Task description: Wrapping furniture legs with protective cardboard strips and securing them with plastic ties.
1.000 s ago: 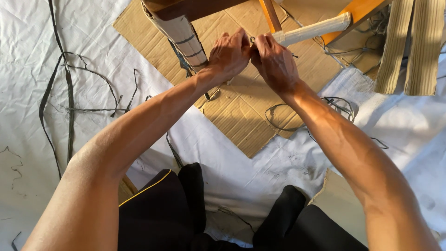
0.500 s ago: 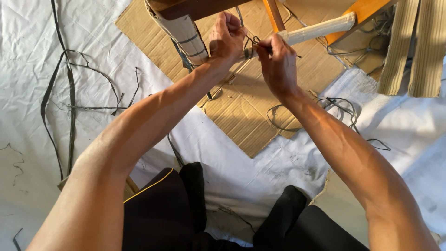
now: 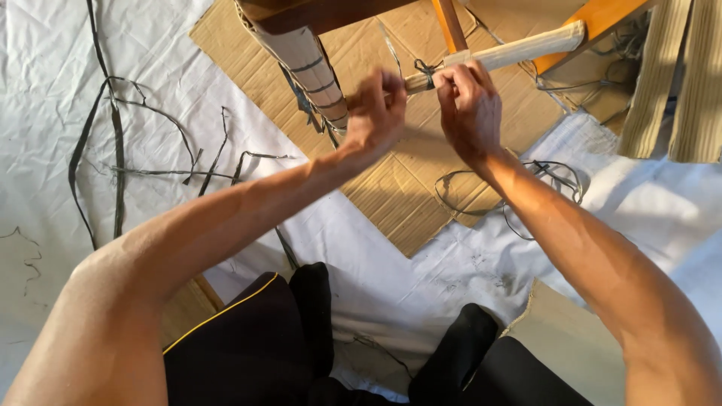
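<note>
Gripping: both hands close on a pale wrapped rung (image 3: 511, 51) that runs from the middle of the far edge out to the far right.
Left hand: the left hand (image 3: 376, 113) is clenched at the near-left end of the rung, fingers curled tight; what it pinches is too small to make out.
Right hand: the right hand (image 3: 470, 105) is closed over the rung just right of the left hand, knuckles up, fingers curled round it.
Tie: a dark cord (image 3: 426, 71) loops the rung between the two hands, touching the wood.
Rung's place: far centre, raised above the cardboard sheet (image 3: 398, 180), between an orange wooden strut (image 3: 450, 22) and another orange piece (image 3: 602, 19) at the far right.
Wrapped leg: a thick leg bound in pale strips (image 3: 304, 64) slants down at far left of the hands, under a dark wooden frame (image 3: 323, 11).
Floor: white cloth (image 3: 45, 90) lies under the cardboard, with dark loose strips (image 3: 113, 143) scattered left.
Coil: thin dark cord (image 3: 541, 177) lies looped near the right forearm.
Far right: tan ribbed bands (image 3: 677, 83) hang upright.
Near: dark trousers with a yellow seam (image 3: 248, 346).
</note>
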